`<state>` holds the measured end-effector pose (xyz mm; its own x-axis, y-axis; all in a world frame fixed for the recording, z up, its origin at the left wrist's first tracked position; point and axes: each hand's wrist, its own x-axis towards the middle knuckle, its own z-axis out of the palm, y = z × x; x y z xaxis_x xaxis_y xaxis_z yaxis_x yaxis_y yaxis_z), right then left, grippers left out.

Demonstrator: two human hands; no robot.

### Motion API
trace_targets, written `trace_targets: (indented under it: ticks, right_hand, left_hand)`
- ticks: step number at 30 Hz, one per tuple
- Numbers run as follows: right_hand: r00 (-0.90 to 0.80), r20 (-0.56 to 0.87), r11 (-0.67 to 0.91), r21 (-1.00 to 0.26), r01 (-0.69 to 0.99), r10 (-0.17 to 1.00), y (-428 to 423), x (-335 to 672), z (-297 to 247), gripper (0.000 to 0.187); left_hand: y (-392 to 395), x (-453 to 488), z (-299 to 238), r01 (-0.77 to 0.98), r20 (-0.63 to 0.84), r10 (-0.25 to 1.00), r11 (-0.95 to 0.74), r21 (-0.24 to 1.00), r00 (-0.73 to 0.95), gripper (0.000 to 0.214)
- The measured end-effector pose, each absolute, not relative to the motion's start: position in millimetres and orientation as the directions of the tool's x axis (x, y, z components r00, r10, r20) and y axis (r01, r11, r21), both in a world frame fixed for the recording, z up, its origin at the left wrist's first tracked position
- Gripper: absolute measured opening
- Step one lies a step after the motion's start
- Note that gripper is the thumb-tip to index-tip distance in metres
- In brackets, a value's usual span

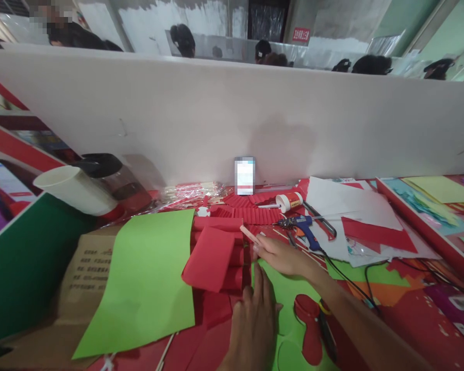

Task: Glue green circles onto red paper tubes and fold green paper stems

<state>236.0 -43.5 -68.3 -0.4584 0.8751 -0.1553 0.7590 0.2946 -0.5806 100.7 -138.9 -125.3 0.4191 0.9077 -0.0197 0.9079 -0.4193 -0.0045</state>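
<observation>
My left hand (252, 322) lies flat with fingers stretched out on the red and green paper, pressing it down. My right hand (280, 255) reaches in from the right, fingers closed round a thin wooden stick (249, 234) whose tip points up-left beside the folded red paper (212, 257). That red paper is pleated, with one flap lifted. Under both hands lies a green sheet (290, 293) with cut-out shapes.
A large light-green sheet (147, 278) lies at left over a brown carton (87, 268). A blue glue gun (303, 226), a glue bottle (290, 201), scissors (320, 221), white and red papers (355, 211) and a white cup (71, 188) surround it. A white partition (232, 113) stands behind.
</observation>
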Motion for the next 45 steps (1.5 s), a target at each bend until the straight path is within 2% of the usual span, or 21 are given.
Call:
trace_targets:
  ticks: [6, 13, 16, 21, 28, 35, 40, 45]
  right_hand:
    - [-0.454, -0.236, 0.233, -0.61, 0.757, 0.859, -46, 236, -64, 0.05]
    - [-0.499, -0.173, 0.333, -0.558, 0.76, 0.849, -59, 241, -58, 0.053]
    - [-0.48, -0.159, 0.325, -0.551, 0.768, 0.863, -62, 244, -63, 0.051]
    - [-0.51, -0.177, 0.33, -0.58, 0.745, 0.842, -61, 245, -66, 0.048]
    - [-0.599, -0.205, 0.429, -0.526, 0.735, 0.774, -65, 252, -64, 0.048]
    - [-0.575, -0.195, 0.388, -0.566, 0.728, 0.795, -64, 253, -72, 0.046]
    - [-0.517, -0.177, 0.294, -0.651, 0.7, 0.837, -58, 253, -73, 0.046]
    - [-0.554, -0.198, 0.27, -0.713, 0.648, 0.809, -54, 252, -69, 0.047]
  left_hand:
    - [-139, 101, -124, 0.908, -0.046, 0.907, -0.419, -0.008, 0.419, 0.061]
    - [-140, 102, -123, 0.908, -0.039, 0.908, -0.419, -0.011, 0.418, 0.063]
    - [-140, 103, -124, 0.911, -0.035, 0.911, -0.412, -0.01, 0.412, 0.063]
    - [-139, 102, -126, 0.908, -0.001, 0.908, -0.418, -0.023, 0.418, 0.064]
    - [-138, 101, -128, 0.903, 0.008, 0.903, -0.43, -0.015, 0.43, 0.066]
    - [-139, 102, -128, 0.903, -0.005, 0.903, -0.429, -0.029, 0.429, 0.065]
    - [-138, 101, -126, 0.903, -0.015, 0.903, -0.43, -0.018, 0.43, 0.06]
    - [-140, 101, -126, 0.906, -0.01, 0.906, -0.423, -0.015, 0.423, 0.058]
